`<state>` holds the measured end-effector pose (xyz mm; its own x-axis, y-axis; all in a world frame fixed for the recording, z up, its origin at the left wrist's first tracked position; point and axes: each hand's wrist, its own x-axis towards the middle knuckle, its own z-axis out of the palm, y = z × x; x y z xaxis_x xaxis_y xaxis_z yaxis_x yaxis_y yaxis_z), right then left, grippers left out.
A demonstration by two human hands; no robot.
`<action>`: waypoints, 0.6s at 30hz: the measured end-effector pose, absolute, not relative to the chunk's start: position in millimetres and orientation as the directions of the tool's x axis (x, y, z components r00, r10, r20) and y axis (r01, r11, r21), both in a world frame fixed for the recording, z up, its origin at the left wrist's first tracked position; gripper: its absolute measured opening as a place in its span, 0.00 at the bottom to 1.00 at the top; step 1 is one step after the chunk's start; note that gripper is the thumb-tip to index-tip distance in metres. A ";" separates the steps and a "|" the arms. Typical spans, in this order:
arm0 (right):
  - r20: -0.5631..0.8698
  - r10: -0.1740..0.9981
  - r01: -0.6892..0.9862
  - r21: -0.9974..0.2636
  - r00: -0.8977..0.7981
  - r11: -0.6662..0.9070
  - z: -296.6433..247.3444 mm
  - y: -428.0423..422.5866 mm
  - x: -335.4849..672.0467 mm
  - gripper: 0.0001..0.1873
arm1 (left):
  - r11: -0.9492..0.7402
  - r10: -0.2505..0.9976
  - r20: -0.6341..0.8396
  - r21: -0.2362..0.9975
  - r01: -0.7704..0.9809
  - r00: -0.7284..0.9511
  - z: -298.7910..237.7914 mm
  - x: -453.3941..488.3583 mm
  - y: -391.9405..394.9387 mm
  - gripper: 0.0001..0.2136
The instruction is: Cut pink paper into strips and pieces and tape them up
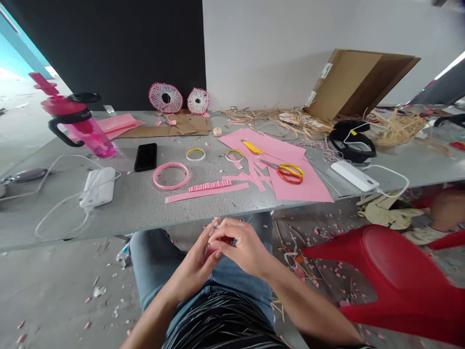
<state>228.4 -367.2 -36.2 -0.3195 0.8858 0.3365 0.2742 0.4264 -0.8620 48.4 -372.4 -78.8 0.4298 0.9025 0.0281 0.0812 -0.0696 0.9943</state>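
My left hand (pixel 198 261) and my right hand (pixel 241 245) meet over my lap, just below the table's front edge. Their fingers are pinched together on a small pink and white piece (pixel 215 227) that I cannot make out. On the grey table (pixel 145 208) straight ahead lie a long pink paper strip (pixel 203 193) with a pleated pink strip (pixel 209 185) on it, and a pink ring (pixel 170 175). Two smaller yellow-edged rings (pixel 195 154) (pixel 234 155) lie behind them.
Pink paper sheets (pixel 290 169) carry yellow-and-red scissors (pixel 288 172) and a yellow cutter (pixel 252 147). A black phone (pixel 146 156), a white power bank (pixel 99 186) with cable and a pink bottle (pixel 78 121) are left. A red chair (pixel 392 281) stands right. Straw (pixel 290 118), cardboard (pixel 356 82) and two woven discs (pixel 165 98) are behind.
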 end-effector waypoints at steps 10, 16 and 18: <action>0.438 0.857 0.301 -0.807 -0.271 0.508 -39.3 -366.3 234.8 0.09 | 0.169 0.963 -0.164 0.986 -0.006 0.213 -96.1 45.2 -378.8 0.18; 0.495 0.834 0.492 -0.678 -0.245 0.546 -40.6 -354.0 248.5 0.09 | 0.410 0.908 -0.346 0.850 -0.330 0.238 -99.4 50.3 -377.4 0.20; 0.466 0.831 0.489 -0.671 -0.306 0.556 -41.1 -353.0 247.4 0.08 | 0.369 0.928 -0.327 0.879 -0.301 0.181 -101.4 50.5 -377.2 0.18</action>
<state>247.4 -353.0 -41.1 -0.3056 0.8306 0.4656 0.4894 0.5565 -0.6715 50.5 -377.2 -101.4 0.1807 0.9276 -0.3271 -0.3014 0.3688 0.8793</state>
